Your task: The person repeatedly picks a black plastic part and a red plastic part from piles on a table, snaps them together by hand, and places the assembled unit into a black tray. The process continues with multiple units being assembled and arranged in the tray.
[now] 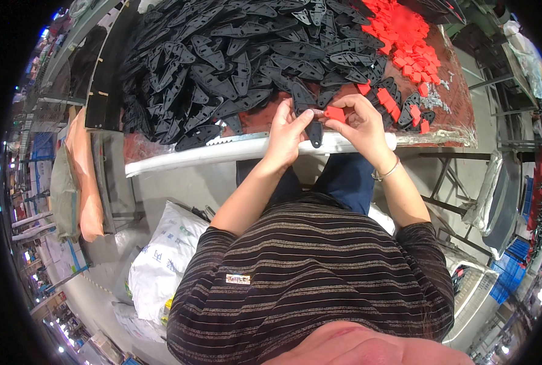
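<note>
At the table's near edge, my left hand (285, 135) grips a black plastic part (314, 134) with holes in it, thumb pressed on top. My right hand (366, 126) pinches a small red plastic piece (335, 114) against the black part's side. Between the two sits a tiny pale metal piece (319, 113) that looks like a spring. A large heap of similar black parts (222, 58) lies beyond my left hand. Beyond my right hand are a pile of red pieces (408, 45) and several black parts with red pieces on them (414, 112).
Small silvery metal pieces (442, 94) are scattered on the reddish tabletop (459, 121) at the right. A white wrapped roll (204, 159) runs along the table's front edge. On the floor to the left stands a white sack (164, 258); blue crates (509, 271) are at the far right.
</note>
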Demonstrator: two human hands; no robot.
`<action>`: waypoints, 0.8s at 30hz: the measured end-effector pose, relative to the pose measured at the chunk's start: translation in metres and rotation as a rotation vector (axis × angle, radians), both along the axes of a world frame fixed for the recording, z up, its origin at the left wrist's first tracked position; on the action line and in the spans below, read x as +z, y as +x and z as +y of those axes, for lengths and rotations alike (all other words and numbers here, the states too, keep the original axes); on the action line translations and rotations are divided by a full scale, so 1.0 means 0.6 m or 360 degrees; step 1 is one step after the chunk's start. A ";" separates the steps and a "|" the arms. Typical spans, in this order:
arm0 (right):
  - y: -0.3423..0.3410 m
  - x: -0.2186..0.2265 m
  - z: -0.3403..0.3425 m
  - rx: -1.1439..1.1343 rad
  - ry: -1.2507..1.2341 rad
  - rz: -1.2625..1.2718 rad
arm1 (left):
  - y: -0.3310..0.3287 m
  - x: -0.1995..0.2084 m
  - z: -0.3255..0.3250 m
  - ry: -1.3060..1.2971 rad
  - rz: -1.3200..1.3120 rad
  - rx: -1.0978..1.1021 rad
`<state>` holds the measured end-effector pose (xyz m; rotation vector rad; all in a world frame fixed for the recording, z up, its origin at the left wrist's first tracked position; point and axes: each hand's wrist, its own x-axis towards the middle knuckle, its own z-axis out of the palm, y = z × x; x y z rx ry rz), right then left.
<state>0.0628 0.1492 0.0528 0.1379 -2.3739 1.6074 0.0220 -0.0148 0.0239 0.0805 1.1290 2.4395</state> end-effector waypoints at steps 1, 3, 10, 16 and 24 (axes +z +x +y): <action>0.000 -0.005 -0.006 -0.0032 -0.0099 0.0045 | 0.002 -0.003 -0.001 -0.0012 0.0035 0.0019; 0.003 -0.001 -0.011 -0.0051 0.0095 0.0154 | 0.002 -0.002 -0.004 -0.0006 0.0029 0.0025; 0.013 0.005 -0.022 -0.0238 0.0519 0.0456 | 0.010 -0.011 0.009 -0.0221 0.0263 0.0079; 0.020 0.001 -0.027 -0.0360 0.0346 0.0482 | 0.008 0.011 0.009 -0.0106 0.0070 0.0115; 0.021 -0.004 -0.036 -0.0383 0.0407 0.0487 | 0.008 0.008 0.009 -0.0201 0.0149 0.0076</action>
